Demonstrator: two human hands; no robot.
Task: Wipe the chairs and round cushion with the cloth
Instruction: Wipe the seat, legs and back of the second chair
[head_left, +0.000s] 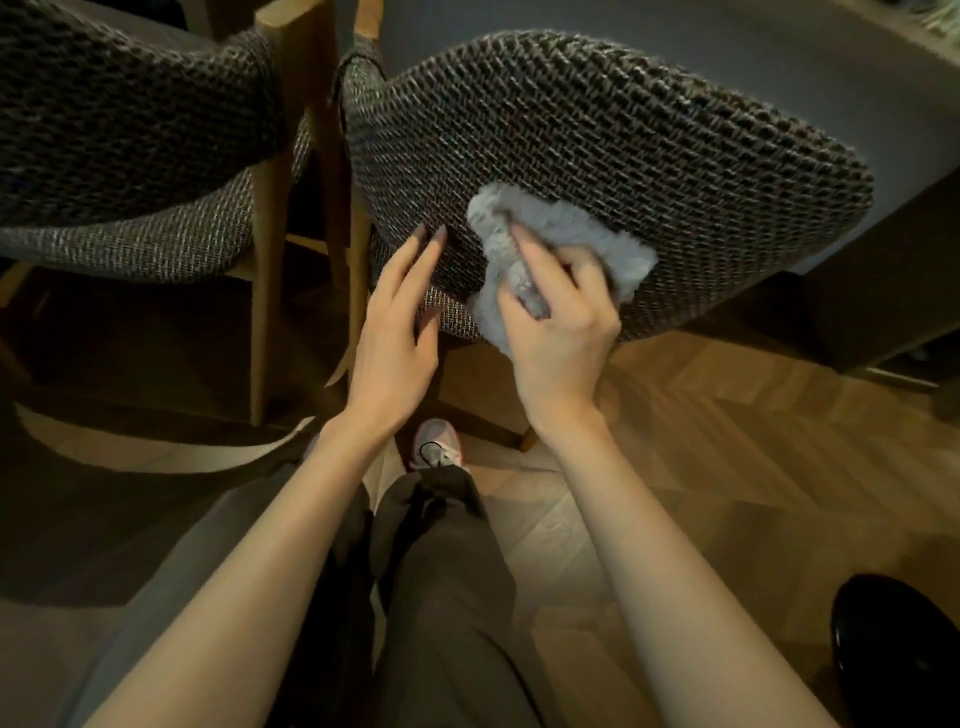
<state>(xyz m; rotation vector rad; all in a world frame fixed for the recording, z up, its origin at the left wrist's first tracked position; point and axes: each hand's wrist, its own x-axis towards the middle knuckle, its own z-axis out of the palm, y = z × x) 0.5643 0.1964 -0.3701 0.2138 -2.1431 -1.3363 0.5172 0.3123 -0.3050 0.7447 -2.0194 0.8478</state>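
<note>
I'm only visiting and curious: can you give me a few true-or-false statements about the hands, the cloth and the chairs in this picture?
1. The right hand grips the grey cloth against the woven chair back. True.
2. The left hand holds a second cloth. False: it holds nothing, and its straight fingers touch the same chair back.
3. A second woven chair stands to the person's left. True.
4. The floor beneath the right arm is white tile. False: it is wooden herringbone parquet.
</note>
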